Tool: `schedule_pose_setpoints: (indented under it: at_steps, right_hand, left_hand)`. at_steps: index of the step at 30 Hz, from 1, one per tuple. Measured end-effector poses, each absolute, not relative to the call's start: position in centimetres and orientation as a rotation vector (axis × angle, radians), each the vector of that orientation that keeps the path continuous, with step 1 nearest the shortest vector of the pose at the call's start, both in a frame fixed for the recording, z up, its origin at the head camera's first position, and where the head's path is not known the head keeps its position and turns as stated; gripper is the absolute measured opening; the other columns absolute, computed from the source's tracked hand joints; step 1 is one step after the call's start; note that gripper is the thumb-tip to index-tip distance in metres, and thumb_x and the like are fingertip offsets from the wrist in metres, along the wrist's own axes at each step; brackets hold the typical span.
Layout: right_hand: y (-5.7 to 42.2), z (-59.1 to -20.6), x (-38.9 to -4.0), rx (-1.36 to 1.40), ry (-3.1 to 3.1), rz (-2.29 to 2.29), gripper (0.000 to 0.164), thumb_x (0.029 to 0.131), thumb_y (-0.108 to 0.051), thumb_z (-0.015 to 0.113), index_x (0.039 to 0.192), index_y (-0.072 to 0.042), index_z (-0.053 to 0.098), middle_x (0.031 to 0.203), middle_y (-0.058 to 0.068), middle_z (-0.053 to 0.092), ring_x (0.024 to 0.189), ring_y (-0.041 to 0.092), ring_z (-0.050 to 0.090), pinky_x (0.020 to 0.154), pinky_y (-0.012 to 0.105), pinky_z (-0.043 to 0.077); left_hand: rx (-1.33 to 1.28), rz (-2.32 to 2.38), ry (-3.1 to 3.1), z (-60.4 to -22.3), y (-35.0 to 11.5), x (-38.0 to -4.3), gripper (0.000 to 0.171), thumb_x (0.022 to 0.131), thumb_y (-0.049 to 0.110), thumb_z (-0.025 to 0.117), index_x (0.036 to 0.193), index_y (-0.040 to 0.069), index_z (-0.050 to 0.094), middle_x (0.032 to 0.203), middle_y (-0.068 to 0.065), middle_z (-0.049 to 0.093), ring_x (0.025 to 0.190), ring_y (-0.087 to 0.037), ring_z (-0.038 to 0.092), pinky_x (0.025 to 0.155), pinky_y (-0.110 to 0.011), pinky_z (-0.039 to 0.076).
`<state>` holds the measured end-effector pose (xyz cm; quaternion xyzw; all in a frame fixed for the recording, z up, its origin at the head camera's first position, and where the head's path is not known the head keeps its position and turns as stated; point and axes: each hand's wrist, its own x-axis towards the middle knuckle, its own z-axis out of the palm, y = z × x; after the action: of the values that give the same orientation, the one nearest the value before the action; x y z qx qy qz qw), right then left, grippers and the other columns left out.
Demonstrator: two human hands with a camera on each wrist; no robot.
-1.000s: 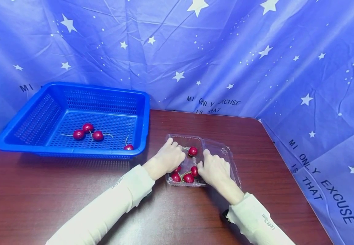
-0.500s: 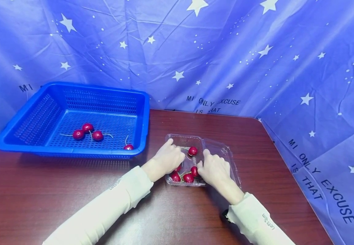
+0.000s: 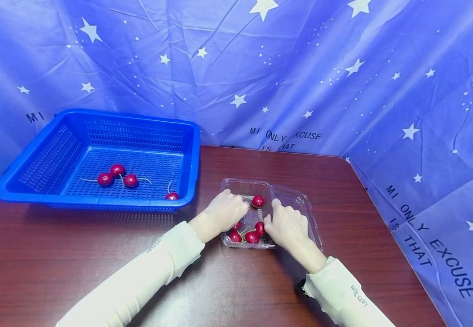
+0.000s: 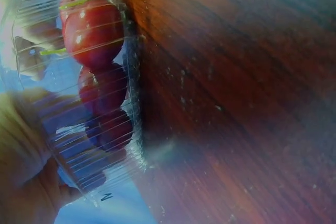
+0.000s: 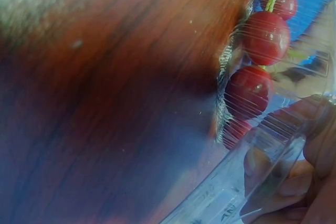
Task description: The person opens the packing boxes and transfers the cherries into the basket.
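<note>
A clear plastic clamshell box (image 3: pixel 247 181) lies unfolded on the table, its lid (image 3: pixel 299 195) spread to the right. Several red cherries sit in the box, with one cherry (image 3: pixel 257 201) apart near the back and another cherry (image 3: pixel 251 237) among those at the front wall. My left hand (image 3: pixel 223 211) grips the box's left side, fingers bent over the rim. At the hinge side, my right hand (image 3: pixel 287 227) holds the box with curled fingers (image 5: pixel 294 184), partly seen through the plastic in the right wrist view. The cherries (image 4: pixel 94 32) press along the ribbed wall in the left wrist view.
A large blue perforated basket (image 3: pixel 97 201) stands at the left with several stemmed cherries (image 3: pixel 131 180) on its floor. The brown wooden table (image 3: pixel 220 290) ends at a blue star-print cloth (image 3: pixel 236 77) hanging behind and to the right.
My left hand shifts slightly, and its raised knuckle near the back of the box lowers. My right hand, the box and the basket stay in place.
</note>
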<state>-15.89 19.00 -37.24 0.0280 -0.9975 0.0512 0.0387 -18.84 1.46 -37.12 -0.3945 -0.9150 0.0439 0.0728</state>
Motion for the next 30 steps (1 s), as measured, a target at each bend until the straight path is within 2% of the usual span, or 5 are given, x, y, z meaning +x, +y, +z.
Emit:
schedule_pose_setpoints:
  at_steps: [9,17,21,26,30]
  right_hand:
    - [19.04,-37.26,-15.87,0.082,-3.061,0.160,0.021,0.079,-0.025,0.058,0.084,-0.005,0.053,0.070,0.024,0.068,0.061,0.043,0.062,0.045,0.052,0.046]
    - [19.09,-37.31,-15.89,0.089,-3.056,0.152,0.021,0.079,-0.025,0.058,0.084,-0.005,0.052,0.070,0.025,0.068,0.061,0.044,0.062,0.045,0.052,0.046]
    - [19.12,-37.31,-15.91,0.090,-3.055,0.156,0.021,0.079,-0.025,0.057,0.084,-0.006,0.052,0.070,0.025,0.068,0.061,0.043,0.062,0.045,0.052,0.045]
    - [19.11,-37.31,-15.88,0.093,-3.053,0.163,0.020,0.079,-0.025,0.058,0.083,-0.006,0.052,0.070,0.024,0.068,0.060,0.043,0.062,0.044,0.052,0.045]
    - [19.05,-37.27,-15.81,0.095,-3.051,0.168,0.020,0.079,-0.024,0.058,0.083,-0.006,0.052,0.069,0.024,0.067,0.060,0.043,0.062,0.043,0.052,0.045]
  left_hand:
    - [-1.186,0.203,-2.777,-37.01,1.69,-18.89,0.022,0.085,0.018,0.069,0.107,0.018,0.070,0.100,-0.003,0.077,0.087,-0.019,0.070,0.079,-0.036,0.049]
    - [-1.232,0.215,-2.703,-37.14,1.54,-18.90,0.017,0.087,0.018,0.066,0.101,0.023,0.073,0.094,-0.002,0.076,0.083,-0.018,0.070,0.077,-0.037,0.052]
    - [-1.250,0.222,-2.716,-37.11,1.50,-18.95,0.016,0.085,0.022,0.068,0.101,0.020,0.073,0.097,-0.005,0.075,0.084,-0.020,0.069,0.077,-0.037,0.051]
    - [-1.283,0.272,-2.778,-37.07,1.50,-18.97,0.027,0.082,0.025,0.071,0.106,0.012,0.069,0.103,-0.009,0.070,0.092,-0.023,0.066,0.082,-0.036,0.049]
    - [-1.288,0.281,-2.796,-36.97,1.51,-19.04,0.030,0.082,0.026,0.071,0.109,0.012,0.068,0.107,-0.009,0.069,0.096,-0.024,0.065,0.083,-0.037,0.049]
